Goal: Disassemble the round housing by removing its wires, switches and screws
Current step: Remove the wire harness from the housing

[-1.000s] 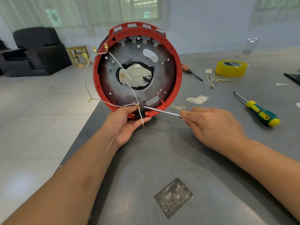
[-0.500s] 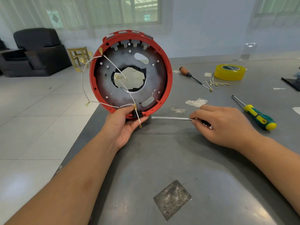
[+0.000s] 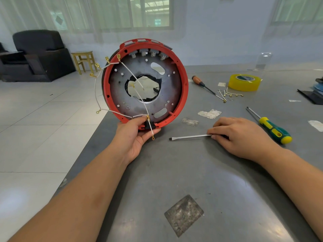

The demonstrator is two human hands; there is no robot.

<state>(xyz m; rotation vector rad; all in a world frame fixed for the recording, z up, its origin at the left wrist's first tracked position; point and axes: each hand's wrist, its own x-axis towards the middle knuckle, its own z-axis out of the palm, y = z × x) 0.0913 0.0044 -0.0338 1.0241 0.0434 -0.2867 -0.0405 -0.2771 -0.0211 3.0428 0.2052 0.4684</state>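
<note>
Laying the flat screwdriver (image 3: 190, 136) down on the table (image 3: 218, 172) after prying, the right hand (image 3: 243, 137) still curls over its handle while the left hand (image 3: 134, 135) grips the upright round housing (image 3: 146, 81) at the black switch (image 3: 148, 125), wires (image 3: 132, 75) attached, suggesting hand-pulling comes next.

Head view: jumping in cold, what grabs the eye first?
The round red housing with a grey metal plate, held upright at the table edge by the left hand, white wires trailing off it. To its right, the right hand rests on a flat-blade screwdriver lying on the grey table.
</note>
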